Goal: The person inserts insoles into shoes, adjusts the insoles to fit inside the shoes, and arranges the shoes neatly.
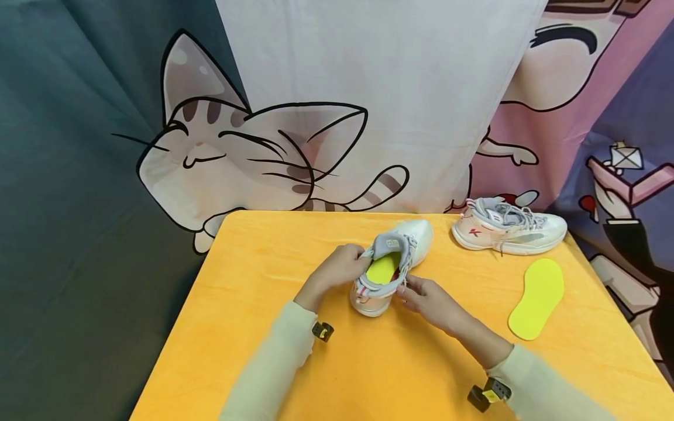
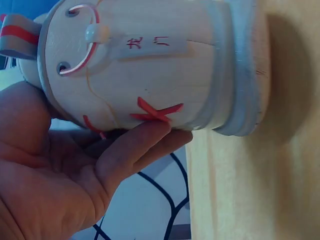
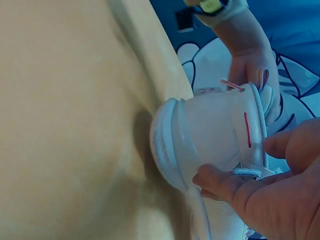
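A white sneaker (image 1: 418, 240) with a pale peach heel points away from me, its lace on the right side of the opening. Inside it lies a bright yellow-green insole (image 1: 381, 270). My left hand (image 1: 342, 266) holds the left side of the collar; in the left wrist view its fingers (image 2: 135, 150) lie along the outer wall by a red mark. On the right side, my right hand (image 1: 434, 304) grips the shoe near the heel, with thumb at the collar and fingertips (image 3: 212, 179) on the side wall. The thumb's tip inside the left collar is hidden.
The matching sneaker (image 1: 542, 234) stands at the back right of the yellow-covered table (image 1: 253, 280), toe to the right. A second yellow-green insole (image 1: 542, 292) lies flat in front of it. Behind the table hangs a cartoon-printed curtain (image 1: 421, 70).
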A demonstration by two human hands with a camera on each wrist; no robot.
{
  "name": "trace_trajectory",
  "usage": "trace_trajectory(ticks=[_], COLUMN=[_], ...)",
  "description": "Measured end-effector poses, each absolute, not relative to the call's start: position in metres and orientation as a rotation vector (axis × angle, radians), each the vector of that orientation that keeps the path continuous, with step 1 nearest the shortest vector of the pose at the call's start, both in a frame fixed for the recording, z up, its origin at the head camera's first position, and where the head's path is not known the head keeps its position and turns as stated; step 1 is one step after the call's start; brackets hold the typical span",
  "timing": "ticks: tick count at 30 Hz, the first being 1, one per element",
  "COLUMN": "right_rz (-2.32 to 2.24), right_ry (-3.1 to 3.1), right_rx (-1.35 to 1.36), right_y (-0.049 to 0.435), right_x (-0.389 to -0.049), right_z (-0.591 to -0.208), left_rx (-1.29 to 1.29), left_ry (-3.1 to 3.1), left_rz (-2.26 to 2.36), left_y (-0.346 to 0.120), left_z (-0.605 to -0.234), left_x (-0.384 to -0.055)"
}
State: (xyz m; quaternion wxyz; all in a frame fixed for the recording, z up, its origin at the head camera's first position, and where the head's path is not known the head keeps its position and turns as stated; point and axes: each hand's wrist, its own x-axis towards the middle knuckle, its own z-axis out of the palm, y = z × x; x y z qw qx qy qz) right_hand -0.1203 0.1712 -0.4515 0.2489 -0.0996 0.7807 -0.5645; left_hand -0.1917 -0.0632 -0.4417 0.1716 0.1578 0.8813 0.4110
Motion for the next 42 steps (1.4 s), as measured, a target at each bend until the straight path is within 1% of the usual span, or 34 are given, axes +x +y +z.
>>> trace_trajectory(ticks=[5, 10, 13, 17, 22, 24, 27, 30, 33, 38, 42], right_rz=[-1.482, -1.452, -1.425, -1.33, -1.035, -0.96, -0.978, -1.056, -1.134, -1.152, -1.067], right_ry=[2.113, 2.041, 2.037, 2.1, 2.39, 2.504, 2.638, 2.735, 2.736, 2.676, 2.737], right_rx=[-0.343, -0.465, -0.49, -0.517, -0.612, -0.62, -0.585, -0.518, -0.529, -0.557, -0.565], right_y=[0.166, 0.164, 0.164, 0.165, 0.172, 0.177, 0.186, 0.189, 0.186, 0.177, 0.17], right_x=[-0.116, -0.117, -0.118, -0.118, -0.123, -0.13, -0.143, -0.156, -0.167, -0.179, -0.181], right_z=[-0.455, -0.457, -0.456, -0.454, -0.446, -0.441, -0.434, -0.431, -0.433, -0.441, -0.441], left_rx=[0.593, 0.668, 0.696, 0.692, 0.614, 0.571, 0.461, 0.308, 0.196, 0.175, 0.181], left_ry=[2.426, 2.347, 2.3, 2.248, 2.256, 2.28, 2.344, 2.407, 2.447, 2.511, 2.548], left_rz=[1.074, 1.048, 1.05, 1.06, 1.104, 1.118, 1.134, 1.175, 1.202, 1.303, 1.403], left_y=[-0.075, -0.083, -0.087, -0.09, -0.09, -0.09, -0.093, -0.099, -0.104, -0.097, -0.086], left_z=[-0.442, -0.444, -0.445, -0.448, -0.451, -0.45, -0.448, -0.444, -0.442, -0.447, -0.448], left_x=[-0.208, -0.224, -0.231, -0.237, -0.238, -0.235, -0.226, -0.209, -0.189, -0.161, -0.153])
